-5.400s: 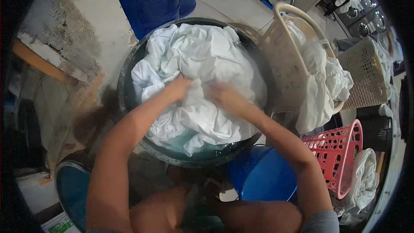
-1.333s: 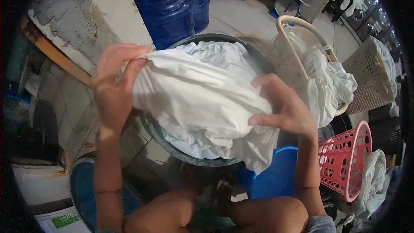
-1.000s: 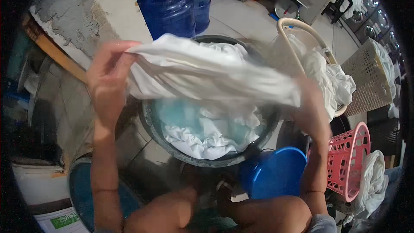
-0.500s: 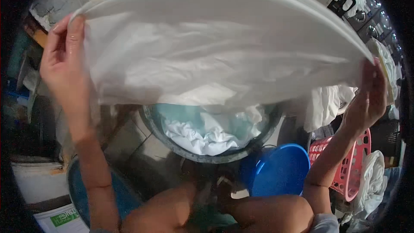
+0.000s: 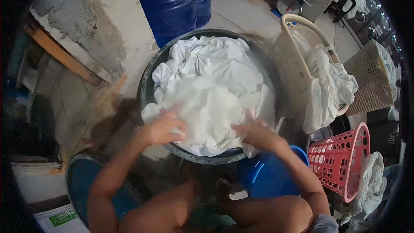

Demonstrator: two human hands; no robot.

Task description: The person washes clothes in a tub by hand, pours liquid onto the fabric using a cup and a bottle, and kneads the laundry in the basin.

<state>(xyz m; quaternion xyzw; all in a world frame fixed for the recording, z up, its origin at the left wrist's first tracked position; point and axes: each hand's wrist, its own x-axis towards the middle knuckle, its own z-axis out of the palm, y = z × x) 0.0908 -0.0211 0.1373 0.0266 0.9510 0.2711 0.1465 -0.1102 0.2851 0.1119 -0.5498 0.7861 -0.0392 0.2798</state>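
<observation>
White cloth (image 5: 207,99) lies bunched up in a large round dark basin (image 5: 148,77), puffed up in the middle and covering most of what is inside. At the near left edge of the cloth is my left hand (image 5: 166,128), its fingers apart and slightly smeared by motion. My right hand (image 5: 256,133) is at the near right edge, fingers spread against the cloth. Neither hand has a visible grip on the fabric. Any water beneath the cloth is hidden.
Right of the basin stand a beige basket (image 5: 286,60) draped with white cloth and a pink basket (image 5: 340,162). A blue bucket (image 5: 276,177) sits by my right knee, a teal tub (image 5: 99,181) by my left. Blue water jugs (image 5: 172,8) stand behind.
Both hands have come down and inward from holding a white sheet stretched wide above the basin. The sheet now lies heaped in the basin, let go by both hands.
</observation>
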